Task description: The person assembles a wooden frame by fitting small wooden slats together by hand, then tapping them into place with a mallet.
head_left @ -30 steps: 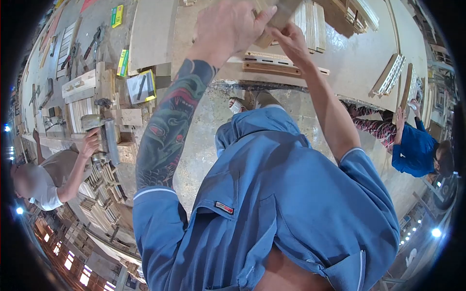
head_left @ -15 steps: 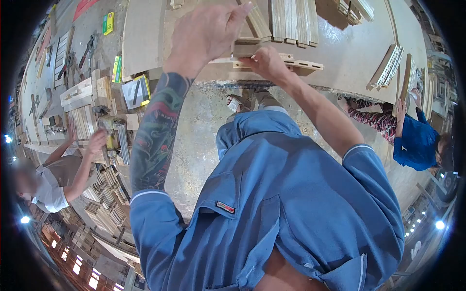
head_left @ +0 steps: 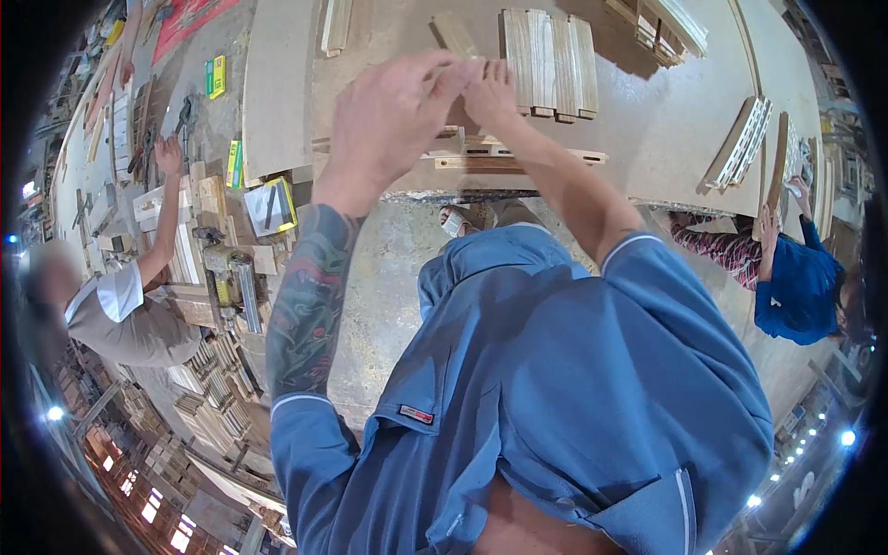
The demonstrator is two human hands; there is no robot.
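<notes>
My left hand is closed, thumb and fingers pinched together above the workbench. Close against its fingertips is my right hand, fingers curled; whatever either hand holds is hidden. Just past them lies a short wooden strip, partly covered by the hands. To the right of it sits a row of grooved wooden slats side by side. Nearer the bench edge, a slotted wooden rail lies beneath my right forearm, with its left part near my left wrist.
Slotted pieces and a stack of wooden frames lie at the right. Green-yellow boxes are on the left bench, near a clear-lidded box. One co-worker reaches at left; another works at right.
Both hands have moved away from the slotted rail, farther over the bench, and come together. The co-worker at left has stretched an arm forward. The view has shifted slightly.
</notes>
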